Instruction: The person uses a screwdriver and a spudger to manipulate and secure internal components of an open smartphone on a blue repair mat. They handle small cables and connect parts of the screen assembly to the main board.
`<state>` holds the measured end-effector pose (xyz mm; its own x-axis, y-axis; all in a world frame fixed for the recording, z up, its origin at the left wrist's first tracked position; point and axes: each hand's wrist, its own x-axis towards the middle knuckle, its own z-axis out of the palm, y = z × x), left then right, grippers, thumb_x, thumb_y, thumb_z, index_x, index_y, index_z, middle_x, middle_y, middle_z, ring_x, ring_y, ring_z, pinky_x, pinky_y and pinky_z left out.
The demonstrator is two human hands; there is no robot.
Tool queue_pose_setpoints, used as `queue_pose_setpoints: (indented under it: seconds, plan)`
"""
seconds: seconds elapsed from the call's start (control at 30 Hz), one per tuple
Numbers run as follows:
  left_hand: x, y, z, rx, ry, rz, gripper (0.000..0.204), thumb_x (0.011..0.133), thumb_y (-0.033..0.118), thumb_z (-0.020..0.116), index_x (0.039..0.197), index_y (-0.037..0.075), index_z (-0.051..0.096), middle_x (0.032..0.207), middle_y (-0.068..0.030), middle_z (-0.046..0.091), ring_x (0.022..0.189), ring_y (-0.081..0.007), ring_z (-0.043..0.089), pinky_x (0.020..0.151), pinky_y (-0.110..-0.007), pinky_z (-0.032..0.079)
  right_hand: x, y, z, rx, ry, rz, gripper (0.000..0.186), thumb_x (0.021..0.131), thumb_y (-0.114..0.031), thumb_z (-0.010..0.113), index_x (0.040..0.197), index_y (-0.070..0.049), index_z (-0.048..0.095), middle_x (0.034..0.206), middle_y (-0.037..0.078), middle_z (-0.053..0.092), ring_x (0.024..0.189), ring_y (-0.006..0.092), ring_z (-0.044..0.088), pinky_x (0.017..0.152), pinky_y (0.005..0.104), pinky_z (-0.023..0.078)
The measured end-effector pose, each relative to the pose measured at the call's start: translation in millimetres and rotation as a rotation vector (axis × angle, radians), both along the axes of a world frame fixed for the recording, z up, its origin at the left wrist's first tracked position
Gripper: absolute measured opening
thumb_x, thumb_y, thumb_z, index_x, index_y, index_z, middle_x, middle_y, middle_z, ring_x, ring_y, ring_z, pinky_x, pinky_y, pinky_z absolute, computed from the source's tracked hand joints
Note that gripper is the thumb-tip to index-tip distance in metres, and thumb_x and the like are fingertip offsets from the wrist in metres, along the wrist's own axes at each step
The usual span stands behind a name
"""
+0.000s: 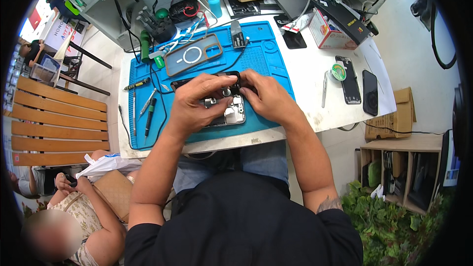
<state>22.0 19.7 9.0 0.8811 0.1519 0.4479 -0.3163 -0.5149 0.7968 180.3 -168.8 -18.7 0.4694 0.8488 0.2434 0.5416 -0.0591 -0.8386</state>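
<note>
An opened phone with silver inner parts lies on the blue repair mat, its dark part raised at the back. My left hand is curled over it, fingertips on the dark raised part and thumb by the small metal pieces near its middle. My right hand grips the phone's upper right side between thumb and fingers. Behind them lies a clear phone case with an orange rim. Tweezers, a black pen-like tool and a yellow-black screwdriver lie left of the phone.
At the desk's right are two phones, a green round tin and a box. A blue bottle stands at the back. A seated person is at lower left, a wooden bench behind, leafy plants at lower right.
</note>
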Motion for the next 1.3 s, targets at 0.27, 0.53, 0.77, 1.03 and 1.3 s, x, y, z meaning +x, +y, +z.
queue_pose_setpoints:
  seconds: [0.27, 0.53, 0.77, 1.03, 1.3]
  plan:
    - [-9, 17, 30, -0.366, -0.211, 0.182, 0.058, 0.101, -0.002, 0.080, 0.156, 0.000, 0.060, 0.120, -0.0114, 0.074, 0.111, -0.0189, 0.075, 0.097, -0.035, 0.063, -1, -2, 7, -0.058, 0.019, -0.009, 0.024, 0.104, 0.000, 0.069, 0.128, 0.003, 0.065, 0.107, 0.025, 0.079, 0.099, 0.0399, 0.079, 0.085, 0.0427, 0.060]
    - [38, 127, 34, -0.422, -0.030, 0.313, 0.040, 0.110, 0.007, 0.074, 0.146, -0.003, 0.059, 0.120, -0.0132, 0.077, 0.111, -0.0177, 0.076, 0.098, -0.034, 0.065, -6, 2, 11, 0.001, 0.086, 0.009, 0.022, 0.104, 0.000, 0.069, 0.126, 0.002, 0.065, 0.107, 0.025, 0.078, 0.099, 0.0454, 0.077, 0.085, 0.0476, 0.059]
    - [46, 138, 3, -0.309, -0.001, 0.445, 0.071, 0.106, 0.003, 0.075, 0.170, 0.006, 0.044, 0.115, -0.0137, 0.076, 0.092, -0.0139, 0.078, 0.080, -0.027, 0.065, -5, -2, 16, -0.049, 0.051, 0.004, 0.025, 0.105, 0.001, 0.069, 0.129, 0.004, 0.063, 0.110, 0.025, 0.080, 0.102, 0.0395, 0.080, 0.088, 0.0415, 0.060]
    - [43, 140, -9, -0.256, 0.036, 0.532, 0.067, 0.104, 0.002, 0.076, 0.165, 0.004, 0.049, 0.106, -0.0123, 0.076, 0.087, -0.0127, 0.078, 0.076, -0.027, 0.063, -6, -2, 12, -0.040, 0.054, -0.012, 0.024, 0.105, 0.001, 0.069, 0.128, 0.005, 0.064, 0.110, 0.027, 0.080, 0.102, 0.0418, 0.079, 0.088, 0.0432, 0.060]
    - [44, 140, -11, -0.298, 0.026, 0.513, 0.067, 0.104, 0.001, 0.076, 0.165, 0.003, 0.047, 0.106, -0.0114, 0.076, 0.088, -0.0123, 0.077, 0.076, -0.026, 0.063, -5, -1, 11, -0.060, 0.047, -0.015, 0.026, 0.105, 0.001, 0.068, 0.130, 0.004, 0.064, 0.113, 0.027, 0.081, 0.107, 0.0438, 0.080, 0.091, 0.0464, 0.062]
